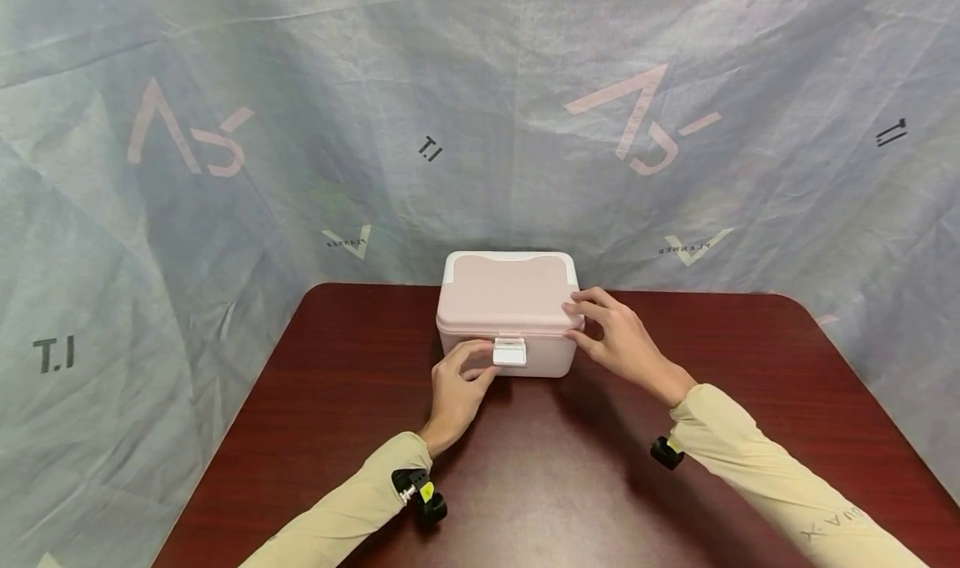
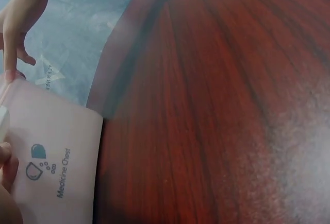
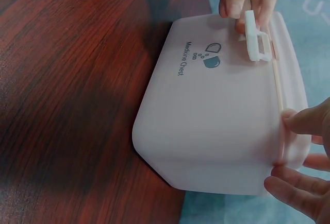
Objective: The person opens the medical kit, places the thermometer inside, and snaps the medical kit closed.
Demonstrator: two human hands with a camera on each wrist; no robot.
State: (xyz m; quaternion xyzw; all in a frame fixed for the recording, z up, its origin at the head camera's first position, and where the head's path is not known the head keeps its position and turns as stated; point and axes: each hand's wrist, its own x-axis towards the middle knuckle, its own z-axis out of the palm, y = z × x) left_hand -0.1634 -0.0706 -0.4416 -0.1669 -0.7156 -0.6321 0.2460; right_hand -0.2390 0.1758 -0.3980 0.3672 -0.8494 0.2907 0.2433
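Note:
A pale pink medicine chest [image 1: 536, 361] with a white-edged lid [image 1: 510, 289] stands at the back of the table, its lid down. On its front, the white latch [image 1: 509, 352] sticks outward, as the right wrist view also shows. My left hand [image 1: 456, 391] holds the latch's left end between bent fingers and thumb; the exact contact is partly hidden. At the right front corner, my right hand [image 1: 621, 341] grips the lid, thumb on the front seam and fingers over the side and top. Printed capsules and "Medicine Chest" [image 3: 184, 59] mark the front.
The dark red wooden table [image 1: 517, 485] has rounded back corners. Behind it and along both sides hangs a grey printed cloth [image 1: 480, 134], close to the chest's back. Small black devices [image 1: 666, 453] are strapped at both wrists.

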